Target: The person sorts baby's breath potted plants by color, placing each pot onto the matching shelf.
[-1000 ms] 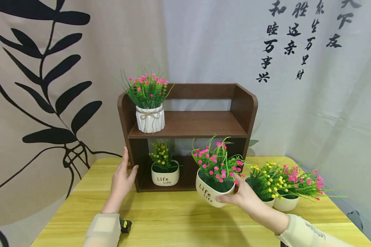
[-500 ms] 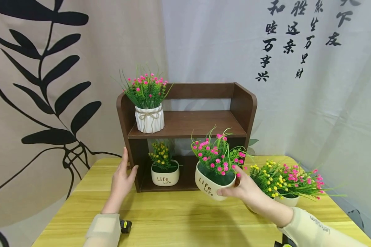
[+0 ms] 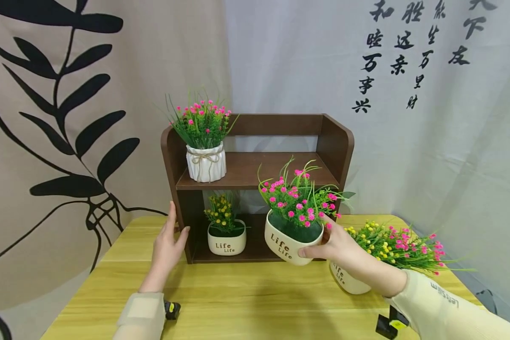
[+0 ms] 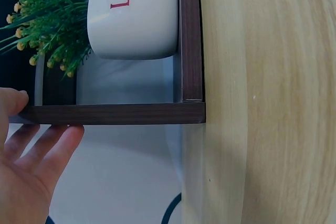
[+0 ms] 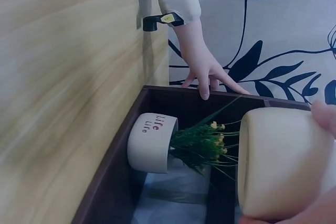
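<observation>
My right hand [image 3: 337,245] grips the rim and side of a cream "Life" flowerpot [image 3: 286,243] with pink artificial flowers. It holds the pot tilted, off the table, in front of the right half of a dark brown two-tier shelf [image 3: 272,171]. In the right wrist view the pot's pale base [image 5: 286,161] faces the camera. My left hand [image 3: 168,245] holds the shelf's left side panel [image 4: 115,114], thumb on the inner side and fingers on the outer side. A cream pot with yellow flowers [image 3: 226,243] stands on the lower tier, left.
A white pot tied with twine [image 3: 206,163], with pink flowers, stands on the upper tier at left. On the table's right are a yellow-flowered "Life" pot [image 3: 348,281] and pink flowers [image 3: 422,250], their pot hidden by my arm. A printed curtain [image 3: 289,56] hangs behind.
My right hand has raised the pink-flowered pot and brought it slightly left, up toward the upper tier's front edge. My left hand has stayed at the side panel.
</observation>
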`<state>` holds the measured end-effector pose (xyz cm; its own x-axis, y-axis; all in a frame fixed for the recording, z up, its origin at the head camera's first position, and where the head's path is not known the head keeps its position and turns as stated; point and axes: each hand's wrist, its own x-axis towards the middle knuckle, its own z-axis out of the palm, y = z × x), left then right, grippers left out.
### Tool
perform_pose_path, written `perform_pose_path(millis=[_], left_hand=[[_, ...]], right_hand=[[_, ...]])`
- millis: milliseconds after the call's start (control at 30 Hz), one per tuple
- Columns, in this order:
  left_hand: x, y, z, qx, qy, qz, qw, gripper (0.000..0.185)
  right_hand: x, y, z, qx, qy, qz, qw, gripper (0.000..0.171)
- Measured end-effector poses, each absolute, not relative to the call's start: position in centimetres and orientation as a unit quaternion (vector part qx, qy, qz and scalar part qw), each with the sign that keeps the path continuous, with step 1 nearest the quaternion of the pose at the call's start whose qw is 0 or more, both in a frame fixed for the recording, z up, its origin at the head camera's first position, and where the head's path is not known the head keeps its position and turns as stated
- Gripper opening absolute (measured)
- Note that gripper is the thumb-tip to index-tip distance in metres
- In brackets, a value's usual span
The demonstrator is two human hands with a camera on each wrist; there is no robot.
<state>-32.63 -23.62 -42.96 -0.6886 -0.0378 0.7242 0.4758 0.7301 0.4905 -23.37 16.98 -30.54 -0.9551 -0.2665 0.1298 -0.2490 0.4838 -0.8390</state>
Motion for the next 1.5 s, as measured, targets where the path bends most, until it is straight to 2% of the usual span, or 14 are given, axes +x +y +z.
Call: perform_pose_path(millis=[33, 133, 367, 600, 667, 967, 1167, 1267, 1500], left_hand=[[-32.7, -23.6, -43.0, -0.129, -0.852, -0.343, 0.373, 0.087], [-32.7, -23.6, -43.0, -0.128, -0.853, -0.343, 0.372, 0.087], [-32.7, -23.6, -43.0, -0.133, -0.848, -0.342, 0.382, 0.088], [-33.0, -23.7, -43.1, -0.135, -0.847, -0.339, 0.387, 0.089], [-32.9, -23.7, -43.0, -0.135, -0.847, -0.34, 0.386, 0.089], [-33.0, -23.7, -43.1, -0.138, -0.843, -0.339, 0.394, 0.087], [-32.9, -23.6, -43.1, -0.135, -0.849, -0.339, 0.382, 0.088], [-32.9, -23.6, -43.1, -0.133, -0.849, -0.344, 0.378, 0.088], [-32.9, -23.7, -43.0, -0.128, -0.852, -0.345, 0.374, 0.087]], right_hand=[[-23.5, 17.0, -30.4, -0.152, 0.862, -0.483, 0.008, 0.101], [-23.8, 16.9, -30.0, -0.179, 0.85, -0.496, 0.005, 0.086], [-24.3, 16.5, -28.4, -0.172, 0.865, -0.471, 0.001, 0.077], [-24.7, 16.5, -26.7, -0.15, 0.888, -0.435, 0.008, 0.089], [-24.8, 16.6, -26.3, -0.161, 0.883, -0.441, 0.009, 0.085], [-25.4, 16.4, -24.6, -0.191, 0.866, -0.462, 0.014, 0.098], [-26.2, 16.0, -23.4, -0.217, 0.837, -0.502, 0.014, 0.081], [-26.7, 15.8, -22.9, -0.212, 0.834, -0.509, 0.01, 0.085], [-27.7, 15.6, -21.9, -0.197, 0.834, -0.516, 0.008, 0.084]])
